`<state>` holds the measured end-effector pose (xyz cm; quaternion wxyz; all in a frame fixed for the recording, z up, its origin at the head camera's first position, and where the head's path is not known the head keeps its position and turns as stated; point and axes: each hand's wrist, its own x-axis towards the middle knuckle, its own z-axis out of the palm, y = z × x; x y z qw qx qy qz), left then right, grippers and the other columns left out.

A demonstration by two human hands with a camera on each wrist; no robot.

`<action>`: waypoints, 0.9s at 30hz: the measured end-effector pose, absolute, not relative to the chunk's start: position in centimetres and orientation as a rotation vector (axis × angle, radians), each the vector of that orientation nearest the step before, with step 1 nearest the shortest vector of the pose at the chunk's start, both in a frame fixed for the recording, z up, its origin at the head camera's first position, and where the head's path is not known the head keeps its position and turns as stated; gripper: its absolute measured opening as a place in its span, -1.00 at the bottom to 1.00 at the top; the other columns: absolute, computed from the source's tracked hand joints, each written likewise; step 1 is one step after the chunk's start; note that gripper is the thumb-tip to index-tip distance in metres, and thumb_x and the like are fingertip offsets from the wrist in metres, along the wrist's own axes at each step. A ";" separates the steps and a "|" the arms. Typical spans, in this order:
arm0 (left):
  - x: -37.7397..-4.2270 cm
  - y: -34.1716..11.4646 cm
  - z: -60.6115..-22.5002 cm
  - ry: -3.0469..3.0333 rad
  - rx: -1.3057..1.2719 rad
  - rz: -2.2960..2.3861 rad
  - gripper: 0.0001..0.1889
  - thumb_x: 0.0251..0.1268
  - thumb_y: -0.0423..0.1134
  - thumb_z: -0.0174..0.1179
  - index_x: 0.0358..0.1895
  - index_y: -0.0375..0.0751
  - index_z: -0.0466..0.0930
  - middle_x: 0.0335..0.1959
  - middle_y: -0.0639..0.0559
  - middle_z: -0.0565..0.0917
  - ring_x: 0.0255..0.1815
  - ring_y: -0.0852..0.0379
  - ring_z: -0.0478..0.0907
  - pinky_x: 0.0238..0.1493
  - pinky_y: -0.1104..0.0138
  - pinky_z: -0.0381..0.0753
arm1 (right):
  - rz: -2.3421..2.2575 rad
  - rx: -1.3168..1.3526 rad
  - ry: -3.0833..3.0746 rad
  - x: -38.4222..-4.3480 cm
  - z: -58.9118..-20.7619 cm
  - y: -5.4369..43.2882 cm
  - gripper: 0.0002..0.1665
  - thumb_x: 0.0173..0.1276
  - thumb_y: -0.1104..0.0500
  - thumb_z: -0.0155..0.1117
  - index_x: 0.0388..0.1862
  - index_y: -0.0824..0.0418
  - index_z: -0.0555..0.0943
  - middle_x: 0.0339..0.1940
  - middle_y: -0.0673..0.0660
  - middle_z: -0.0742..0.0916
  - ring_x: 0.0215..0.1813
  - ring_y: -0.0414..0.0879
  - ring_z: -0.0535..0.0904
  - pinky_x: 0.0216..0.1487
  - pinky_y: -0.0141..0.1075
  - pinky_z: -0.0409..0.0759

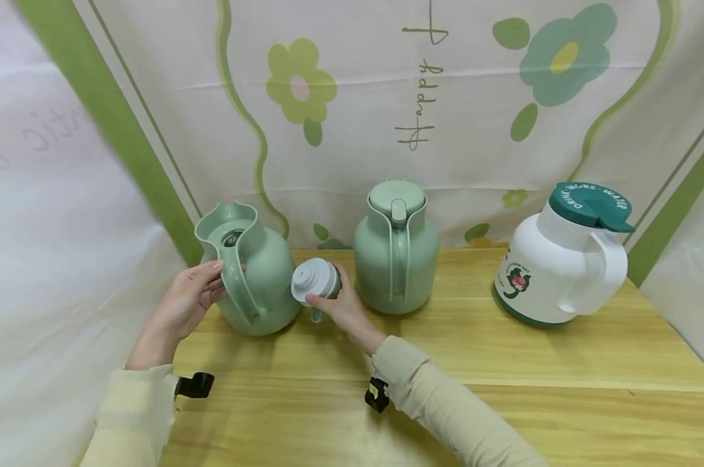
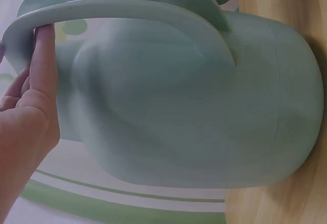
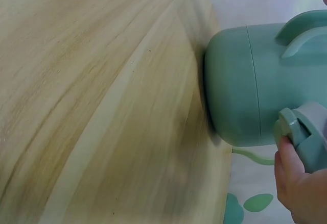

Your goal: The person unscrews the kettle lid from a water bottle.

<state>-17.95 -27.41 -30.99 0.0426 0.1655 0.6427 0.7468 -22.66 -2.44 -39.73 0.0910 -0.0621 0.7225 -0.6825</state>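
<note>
A green thermos jug (image 1: 267,279) stands upright at the left of the table, its mouth uncovered. My left hand (image 1: 189,299) grips the upper part of that jug's handle; the left wrist view shows the fingers (image 2: 43,63) tucked under the handle (image 2: 127,9). Beside the jug, my right hand (image 1: 344,301) pinches the removed lid (image 1: 315,280), a grey-white stopper with a green top. The lid is tipped so its pale underside faces up and left. In the right wrist view the lid (image 3: 301,134) hangs in front of the jug (image 3: 235,86).
A second green thermos jug (image 1: 397,253), with its lid on, stands right of my right hand. Farther right is a white jug (image 1: 553,266) with a dark green lid. All stand on the wooden table (image 1: 503,363), before a flowered cloth (image 1: 352,117).
</note>
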 end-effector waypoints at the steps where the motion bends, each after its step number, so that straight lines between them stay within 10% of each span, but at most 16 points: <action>1: -17.9 -27.5 -31.0 1.972 0.501 2.281 -0.64 0.55 -0.30 -0.20 -0.11 -0.07 0.69 -0.17 0.16 0.76 -0.10 0.33 0.67 -0.07 0.50 0.63 | -2.024 -0.168 2.140 -22.7 -39.8 -2.5 0.02 0.19 0.17 0.42 0.51 0.05 0.05 0.43 0.22 0.33 0.43 0.16 0.24 0.46 0.07 0.19; 15: -17.9 -27.7 -31.3 2.059 0.322 2.167 -0.65 0.57 -0.15 -0.20 -0.17 0.05 0.66 -0.25 0.23 0.72 -0.21 0.34 0.67 -0.16 0.51 0.64 | -1.995 -0.053 2.083 -23.5 -42.5 -2.6 0.04 0.18 0.24 0.41 0.52 0.15 0.03 0.43 0.30 0.27 0.40 0.21 0.26 0.15 -0.05 0.57; 27: -18.1 -26.9 -32.4 1.993 0.429 2.288 -0.60 0.58 -0.15 -0.29 -0.22 0.04 0.63 -0.33 0.25 0.70 -0.33 0.36 0.61 -0.25 0.50 0.63 | -1.950 -0.071 2.160 -23.9 -44.8 -2.3 0.02 0.12 0.26 0.46 0.47 0.27 0.10 0.41 0.32 0.33 0.42 0.22 0.25 0.42 0.03 0.29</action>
